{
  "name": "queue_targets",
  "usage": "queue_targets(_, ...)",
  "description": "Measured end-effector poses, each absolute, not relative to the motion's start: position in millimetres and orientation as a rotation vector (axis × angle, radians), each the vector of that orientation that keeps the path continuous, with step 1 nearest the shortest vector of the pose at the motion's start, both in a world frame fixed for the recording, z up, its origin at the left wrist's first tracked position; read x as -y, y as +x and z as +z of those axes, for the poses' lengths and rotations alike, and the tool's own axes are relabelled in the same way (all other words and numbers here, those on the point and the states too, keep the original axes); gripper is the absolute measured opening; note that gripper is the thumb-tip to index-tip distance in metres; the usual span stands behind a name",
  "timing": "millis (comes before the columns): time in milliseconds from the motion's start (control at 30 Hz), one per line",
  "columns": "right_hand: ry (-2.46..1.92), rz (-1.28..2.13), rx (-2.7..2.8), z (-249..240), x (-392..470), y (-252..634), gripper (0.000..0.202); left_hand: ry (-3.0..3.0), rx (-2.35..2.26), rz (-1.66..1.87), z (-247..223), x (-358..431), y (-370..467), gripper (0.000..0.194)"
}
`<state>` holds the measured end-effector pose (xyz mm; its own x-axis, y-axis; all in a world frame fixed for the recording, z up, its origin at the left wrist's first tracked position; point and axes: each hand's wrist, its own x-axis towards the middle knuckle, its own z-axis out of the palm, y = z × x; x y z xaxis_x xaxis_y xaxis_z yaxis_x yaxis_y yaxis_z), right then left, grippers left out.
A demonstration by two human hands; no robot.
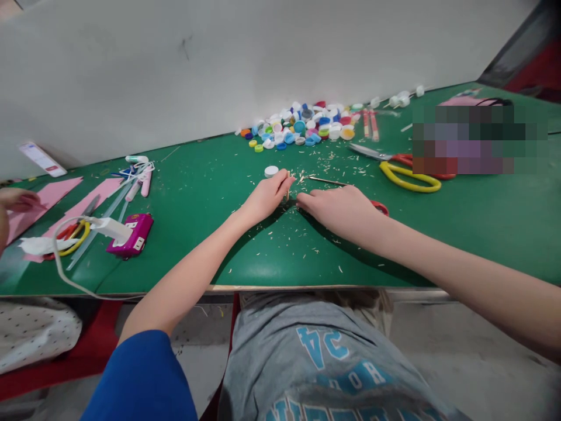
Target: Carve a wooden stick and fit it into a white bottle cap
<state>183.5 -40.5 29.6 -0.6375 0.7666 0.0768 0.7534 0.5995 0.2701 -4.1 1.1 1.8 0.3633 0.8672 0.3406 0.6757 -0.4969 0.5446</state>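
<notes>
My left hand is closed in a pinch on a short, thin wooden stick, held roughly upright just above the table. Close to its right, my right hand is closed with the knuckles up; what its fingers hold is hidden. A red loop, like a scissor handle, shows from beneath the right wrist. Just beyond the right hand lies a thin dark rod. A white bottle cap sits behind my left hand. Pale wood shavings are scattered around both hands.
A heap of coloured bottle caps lies against the wall. Red-and-yellow scissors are at the right. At the left are a pink power strip with a cable, glue guns, pink paper and another person's hand.
</notes>
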Motion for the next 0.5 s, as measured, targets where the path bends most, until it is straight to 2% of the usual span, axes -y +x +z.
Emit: queue_targets(500,1.306,0.462,-2.825,26.2,37.7,185.5,0.033,2.299,-1.363,0.902,1.6,-1.5,-6.2,0.029)
